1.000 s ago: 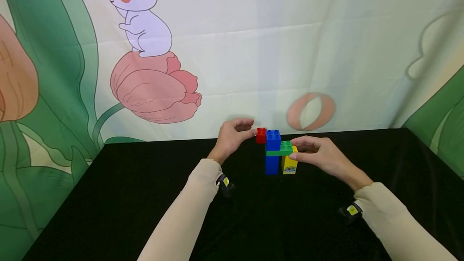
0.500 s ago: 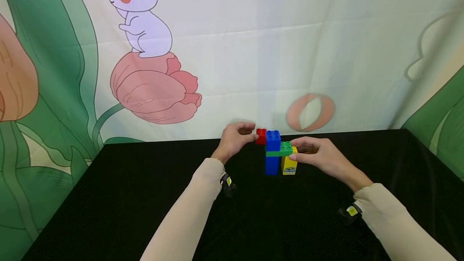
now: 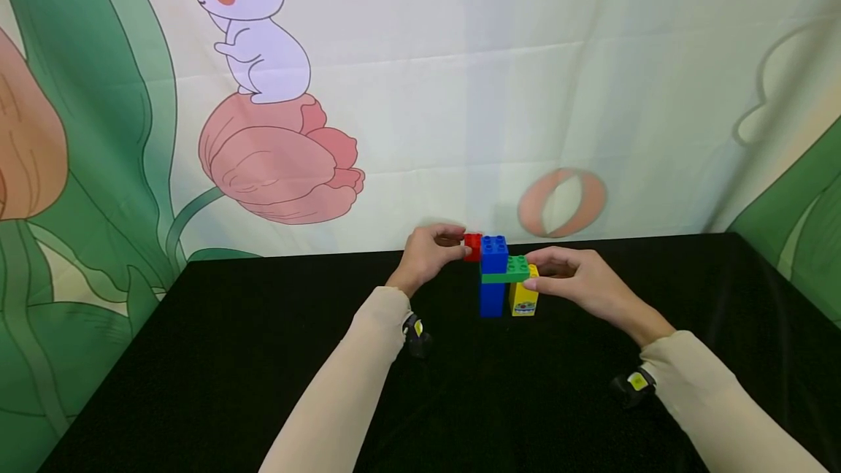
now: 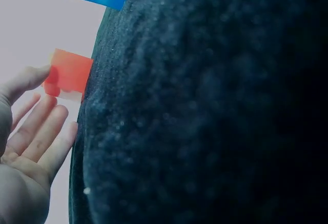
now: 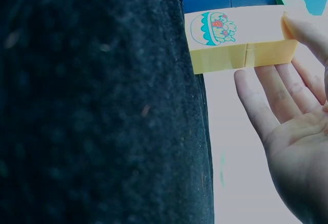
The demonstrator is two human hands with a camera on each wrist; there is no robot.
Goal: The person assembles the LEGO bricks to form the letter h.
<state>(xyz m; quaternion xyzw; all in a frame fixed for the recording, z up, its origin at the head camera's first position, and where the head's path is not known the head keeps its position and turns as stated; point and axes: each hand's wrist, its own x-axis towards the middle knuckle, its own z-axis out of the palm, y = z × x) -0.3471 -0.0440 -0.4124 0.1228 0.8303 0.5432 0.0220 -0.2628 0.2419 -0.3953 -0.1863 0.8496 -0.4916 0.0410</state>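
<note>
In the head view, a small red brick (image 3: 472, 247) sits behind and left of a brick structure. My left hand (image 3: 425, 254) pinches this brick from its left side, thumb in front and the other fingers behind. The structure has a blue column (image 3: 491, 299), a flat green brick (image 3: 517, 268) across it and a blue brick (image 3: 494, 253) on top. A yellow brick stack (image 3: 523, 299) with a printed picture stands under the green brick's right end. My right hand (image 3: 578, 279) holds the yellow stack's upper end, thumb in front, fingers behind. The right wrist view shows its thumb on the yellow face.
A black cloth covers the table (image 3: 460, 393). Behind its far edge hangs a pale curtain (image 3: 420, 115) printed with flowers, leaves and an animal. Each wrist wears a black camera strap.
My left hand has shifted slightly right and closed its thumb and fingers onto the red brick. The right hand and the brick structure have stayed in place.
</note>
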